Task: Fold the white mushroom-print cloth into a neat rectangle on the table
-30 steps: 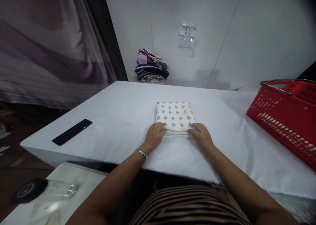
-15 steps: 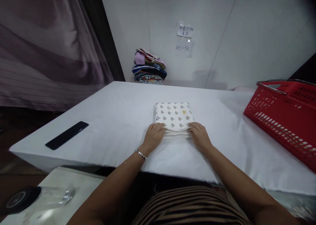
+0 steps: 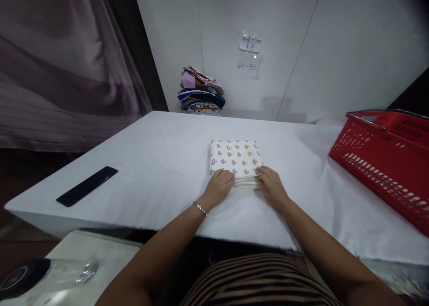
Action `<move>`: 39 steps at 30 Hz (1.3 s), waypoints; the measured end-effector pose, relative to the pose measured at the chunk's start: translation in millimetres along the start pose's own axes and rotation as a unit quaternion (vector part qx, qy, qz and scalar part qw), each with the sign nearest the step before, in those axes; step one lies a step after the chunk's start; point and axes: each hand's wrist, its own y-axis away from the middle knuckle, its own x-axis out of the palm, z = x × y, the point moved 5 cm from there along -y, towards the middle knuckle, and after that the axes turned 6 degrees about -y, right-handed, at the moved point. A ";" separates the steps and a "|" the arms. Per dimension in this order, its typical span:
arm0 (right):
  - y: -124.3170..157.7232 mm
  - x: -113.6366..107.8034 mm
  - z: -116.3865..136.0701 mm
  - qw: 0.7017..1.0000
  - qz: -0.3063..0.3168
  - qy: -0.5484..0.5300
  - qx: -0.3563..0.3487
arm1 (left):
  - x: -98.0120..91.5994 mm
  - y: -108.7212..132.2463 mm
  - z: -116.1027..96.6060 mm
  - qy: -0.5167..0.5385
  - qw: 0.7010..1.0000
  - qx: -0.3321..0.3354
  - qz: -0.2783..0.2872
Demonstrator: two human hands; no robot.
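Note:
A folded white cloth (image 3: 236,157) printed with grey mushroom shapes lies flat in the middle of the white-covered table (image 3: 161,163). Several layers show along its near edge. My left hand (image 3: 219,185), with a bracelet at the wrist, grips that near edge left of centre, thumb under and fingers on top. At the near right corner, my right hand (image 3: 271,185) pinches the edge in the same way. Both thumbs are mostly hidden.
A red plastic basket (image 3: 378,158) stands on the right. A dark flat phone-like slab (image 3: 87,186) lies at the left. Folded clothes (image 3: 201,91) are stacked against the back wall. A clear bottle (image 3: 63,274) lies on a white surface lower left.
My left hand has slid right along the cloth's near edge, away from the left corner. My right hand stays at its corner. The cloth has hardly moved.

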 end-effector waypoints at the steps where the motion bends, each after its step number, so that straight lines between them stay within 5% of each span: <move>1: -0.2 0.3 0.2 1.000 0.002 -0.002 -0.001 | 0.1 1.7 0.6 0.006 1.000 0.000 0.002; 20: -12.3 7.7 22.3 0.998 -0.002 0.016 -0.064 | 10.6 4.1 5.8 0.042 0.995 -0.069 0.050; 33: -21.5 19.7 22.8 0.997 0.011 0.072 -0.024 | 7.7 0.6 6.0 0.035 0.994 -0.089 0.048; 39: -20.2 13.5 29.4 0.997 0.003 0.015 -0.071 | 8.2 0.9 4.4 0.021 0.994 -0.088 0.055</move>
